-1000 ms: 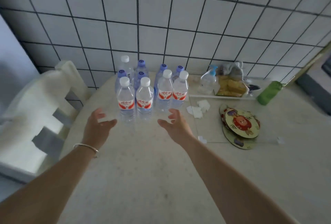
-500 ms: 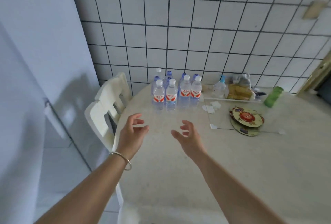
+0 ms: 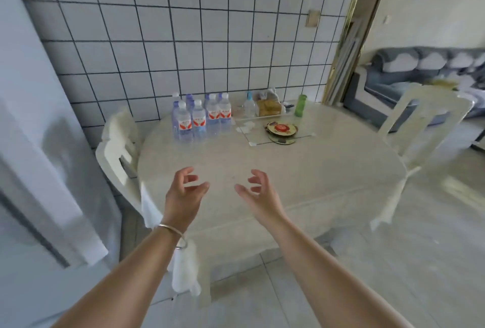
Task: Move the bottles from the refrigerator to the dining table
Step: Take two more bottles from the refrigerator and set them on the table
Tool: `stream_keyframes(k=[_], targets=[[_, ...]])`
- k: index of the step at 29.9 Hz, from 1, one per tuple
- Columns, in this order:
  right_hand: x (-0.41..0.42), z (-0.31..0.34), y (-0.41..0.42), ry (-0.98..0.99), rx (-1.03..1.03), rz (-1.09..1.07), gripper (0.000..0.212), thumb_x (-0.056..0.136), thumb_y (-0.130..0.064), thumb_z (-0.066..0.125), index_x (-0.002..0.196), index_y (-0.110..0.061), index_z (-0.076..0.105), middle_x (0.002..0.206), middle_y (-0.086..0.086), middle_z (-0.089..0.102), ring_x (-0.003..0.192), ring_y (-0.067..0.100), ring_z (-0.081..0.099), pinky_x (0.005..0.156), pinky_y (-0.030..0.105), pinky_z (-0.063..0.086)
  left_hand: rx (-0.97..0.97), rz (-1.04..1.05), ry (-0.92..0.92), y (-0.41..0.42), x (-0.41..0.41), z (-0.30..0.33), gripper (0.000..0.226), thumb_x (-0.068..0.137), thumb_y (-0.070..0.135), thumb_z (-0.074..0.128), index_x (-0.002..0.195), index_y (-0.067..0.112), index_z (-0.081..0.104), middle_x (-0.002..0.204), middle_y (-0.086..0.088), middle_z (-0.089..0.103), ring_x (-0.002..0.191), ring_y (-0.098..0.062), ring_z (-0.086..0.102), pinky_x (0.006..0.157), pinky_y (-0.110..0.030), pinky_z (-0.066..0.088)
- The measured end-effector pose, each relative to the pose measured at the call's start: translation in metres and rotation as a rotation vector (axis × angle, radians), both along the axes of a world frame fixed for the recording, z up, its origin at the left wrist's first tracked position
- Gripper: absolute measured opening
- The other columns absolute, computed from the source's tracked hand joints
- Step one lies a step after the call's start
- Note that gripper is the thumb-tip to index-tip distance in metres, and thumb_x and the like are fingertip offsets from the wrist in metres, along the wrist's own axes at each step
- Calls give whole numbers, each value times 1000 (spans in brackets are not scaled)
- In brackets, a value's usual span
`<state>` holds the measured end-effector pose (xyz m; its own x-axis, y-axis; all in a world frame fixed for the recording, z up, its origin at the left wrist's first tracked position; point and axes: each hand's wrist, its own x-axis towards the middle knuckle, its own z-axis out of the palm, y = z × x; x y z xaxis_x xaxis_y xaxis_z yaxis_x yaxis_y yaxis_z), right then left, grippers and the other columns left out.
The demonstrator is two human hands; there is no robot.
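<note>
Bottles (image 3: 201, 117) of clear plastic with water inside, some capped white with red-and-white labels and some capped blue, stand upright in a tight cluster at the far left of the oval dining table (image 3: 301, 170), which is draped in a pale cream cloth and set against the white tiled wall (image 3: 183, 38). We hold both our hands out over the near part of the table, well apart from the cluster. Our left hand (image 3: 185, 193), with a thin silver bangle (image 3: 172, 230) at the wrist, has its fingers loosely curled and spread, holding nothing. Our right hand (image 3: 258, 192) faces it, palm inward, its fingers likewise relaxed and half bent, and it holds nothing either.

To the right of the cluster lie a clear pump bottle with a blue top (image 3: 249, 105), a crumpled bag of yellowish food (image 3: 267, 107) and a green cylindrical container (image 3: 300, 105). In front of these rest small white paper scraps (image 3: 246, 126) and round decorated coasters (image 3: 280, 129). A white chair (image 3: 118, 149) stands at the table's left edge and another white chair (image 3: 425, 123) at the right. A grey sofa (image 3: 420, 70) shows through the doorway.
</note>
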<state>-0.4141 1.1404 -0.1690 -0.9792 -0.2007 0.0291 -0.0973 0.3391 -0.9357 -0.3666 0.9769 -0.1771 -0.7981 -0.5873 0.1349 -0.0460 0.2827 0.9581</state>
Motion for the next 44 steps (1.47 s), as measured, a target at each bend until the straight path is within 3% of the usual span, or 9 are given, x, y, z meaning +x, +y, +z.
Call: stream_keyframes(k=[4,8,12,17,20,23,28,34,44], targets=[[50,15,13,89,17,31,58,80,-35,70,130,-25,42,116,-5,53,106,15,53,91,31,44,25,-57,117,10,64,18,38,83,11,67,115,23,50,104,-2,59,84,-12,60,80,-30,48],[107,27,3,149,21,149,56,80,-37,68,128,-27,41,116,-8,53,106,12,52,94,34,45,-4,-42,235,11,133,30,40,84,12,66,116,27,49,103,7,60,86,-4,61,74,-15,45],[169,34,-25,140,-2,323,54,81,-34,69,127,-30,42,114,-10,54,104,9,54,91,31,46,-7,27,309,2,205,41,40,83,10,67,116,24,50,102,7,60,79,4,60,70,-12,49],[241,47,-81,122,-87,543,44,81,-27,70,117,-31,45,102,-14,57,97,11,58,81,21,47,14,184,393,-54,286,55,34,77,25,61,109,32,51,98,6,61,83,-9,61,70,-19,49],[277,54,-129,127,-100,645,48,75,-37,69,117,-33,46,104,-12,58,97,11,58,84,24,47,30,331,450,-104,326,62,32,77,25,60,105,37,52,99,4,61,85,-15,61,76,-30,49],[311,60,-185,122,-100,712,55,74,-44,67,123,-32,45,109,-12,58,93,2,57,82,21,46,18,366,452,-157,361,68,33,76,25,60,106,36,52,100,3,62,85,-13,61,77,-31,48],[351,66,-303,53,-185,722,39,85,-30,65,118,-32,44,111,-3,57,98,12,59,87,36,53,-8,399,429,-263,411,74,37,75,27,60,111,31,52,100,3,62,87,-17,61,79,-36,50],[379,67,-425,31,-181,723,41,87,-31,61,125,-28,43,112,-4,55,96,11,58,90,39,51,-9,402,312,-381,439,77,31,72,39,59,97,53,48,98,12,61,87,-16,63,81,-42,51],[310,58,-604,83,-138,699,45,88,-37,59,129,-26,42,116,-4,54,100,13,57,93,44,50,49,333,310,-543,370,66,27,85,27,63,103,43,50,100,6,62,90,-18,63,76,-30,49]])
